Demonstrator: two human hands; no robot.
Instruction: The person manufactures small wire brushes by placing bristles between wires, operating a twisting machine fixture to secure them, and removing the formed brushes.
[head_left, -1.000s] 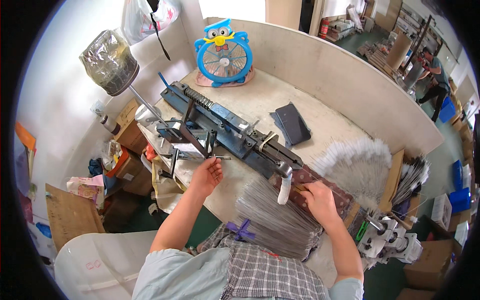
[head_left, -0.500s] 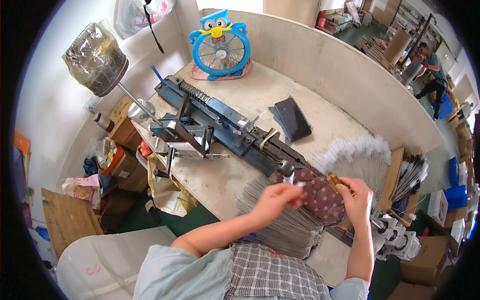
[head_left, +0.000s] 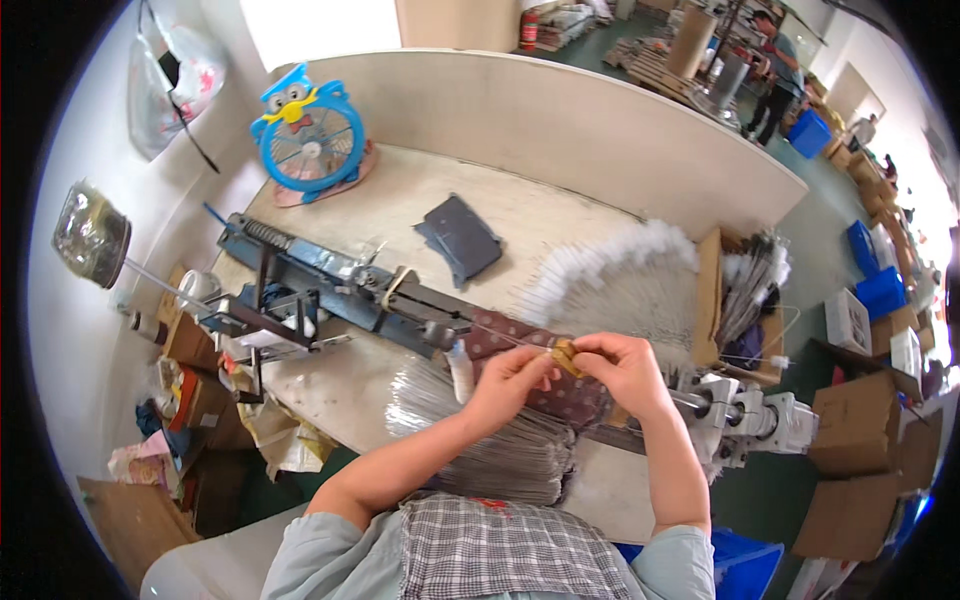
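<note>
I see both hands meeting above the near edge of the worktop [head_left: 600, 215], towards its right end. My left hand [head_left: 512, 378] and right hand [head_left: 628, 368] come together on a small tan piece [head_left: 566, 357], which sits right between the fingertips of the two, pinched from both sides; I cannot make out what it is. Directly beneath the hands lies a dark red dotted cloth [head_left: 570, 400], and just nearer the edge a bundle of thin grey rods [head_left: 495, 440]. To the left, a long dark metal machine [head_left: 340, 290] runs along the worktop. A fan of white feathery bristles [head_left: 620, 280] spreads just beyond the hands, and a blue owl-shaped fan [head_left: 308, 135] stands at the far left corner.
</note>
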